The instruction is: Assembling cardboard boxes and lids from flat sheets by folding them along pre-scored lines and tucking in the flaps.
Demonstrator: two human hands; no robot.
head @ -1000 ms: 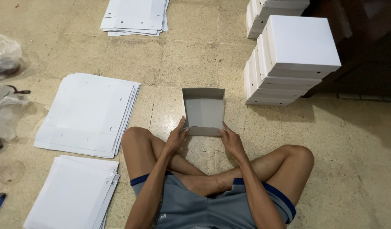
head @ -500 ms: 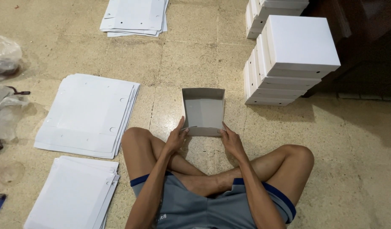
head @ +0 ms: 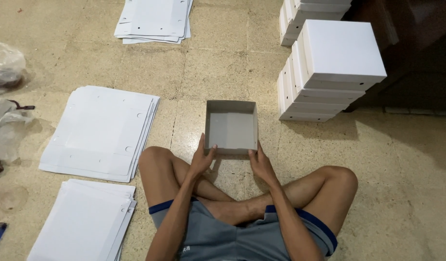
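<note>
We saw the open grey box sitting on the tiled floor at the centre of the frame, just beyond the person's crossed legs. The left hand gripped its near left corner, fingers up along the side wall and thumb at the front edge. The right hand closed on the near right corner in the same way. A stack of finished white boxes stood at the upper right. Piles of flat white sheets lay at the left, the lower left and the top of the frame.
</note>
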